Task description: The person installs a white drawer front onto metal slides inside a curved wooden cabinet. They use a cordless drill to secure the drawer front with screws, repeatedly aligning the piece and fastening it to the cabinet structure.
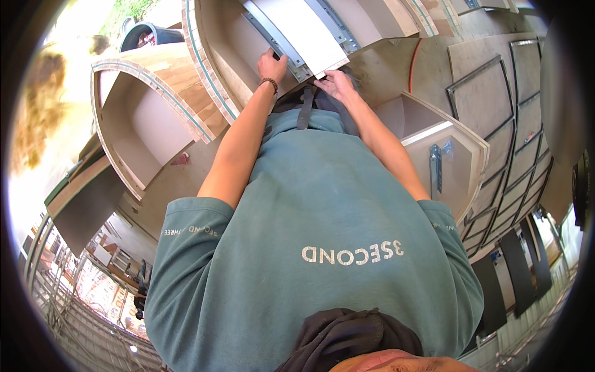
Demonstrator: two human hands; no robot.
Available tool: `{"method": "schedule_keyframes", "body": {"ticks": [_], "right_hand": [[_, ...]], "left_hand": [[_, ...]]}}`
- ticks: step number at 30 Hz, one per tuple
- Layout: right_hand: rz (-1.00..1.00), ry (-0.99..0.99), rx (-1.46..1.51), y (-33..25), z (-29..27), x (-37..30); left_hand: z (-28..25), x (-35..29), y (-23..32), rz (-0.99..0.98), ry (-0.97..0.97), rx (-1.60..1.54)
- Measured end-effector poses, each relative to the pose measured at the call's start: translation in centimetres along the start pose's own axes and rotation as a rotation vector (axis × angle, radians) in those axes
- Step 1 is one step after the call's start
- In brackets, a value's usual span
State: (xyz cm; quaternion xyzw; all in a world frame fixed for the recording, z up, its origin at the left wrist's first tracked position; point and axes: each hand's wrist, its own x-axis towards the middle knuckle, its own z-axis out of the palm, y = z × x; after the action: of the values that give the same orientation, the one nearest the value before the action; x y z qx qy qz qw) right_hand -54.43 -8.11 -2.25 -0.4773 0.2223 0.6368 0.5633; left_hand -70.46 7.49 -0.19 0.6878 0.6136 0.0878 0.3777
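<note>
Head view: white flat panel [304, 31], grey metal rails; left hand [273, 65], right hand [334, 82] fingers gripping its edge.

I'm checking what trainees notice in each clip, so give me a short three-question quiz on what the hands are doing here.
1. True or false: the right hand hangs well clear of the white panel.
2. The left hand touches: A) a grey metal slide rail; B) a hammer; C) a drill.
3. Which wrist wears the beaded bracelet?

Key: 1 false, its fingers are at the panel's lower edge; 2 A; 3 the left.
</note>
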Motion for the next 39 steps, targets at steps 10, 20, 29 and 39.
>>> {"method": "schedule_keyframes", "body": {"ticks": [10,20,29,39], "right_hand": [[0.022,-0.034,-0.01,-0.4,-0.2,0.3],[0.033,-0.015,-0.023,-0.7,0.1,0.1],[0.015,0.006,-0.057,-0.8,0.6,-0.4],[0.064,0.029,-0.185,-1.6,0.9,-0.3]], "left_hand": [[0.5,0.0,-0.2,0.044,0.004,0.068],[0.5,0.0,-0.5,0.071,-0.006,0.108],[0.4,-0.1,-0.4,0.062,-0.001,0.115],[-0.5,-0.7,0.8,-0.016,0.02,-0.035]]}}
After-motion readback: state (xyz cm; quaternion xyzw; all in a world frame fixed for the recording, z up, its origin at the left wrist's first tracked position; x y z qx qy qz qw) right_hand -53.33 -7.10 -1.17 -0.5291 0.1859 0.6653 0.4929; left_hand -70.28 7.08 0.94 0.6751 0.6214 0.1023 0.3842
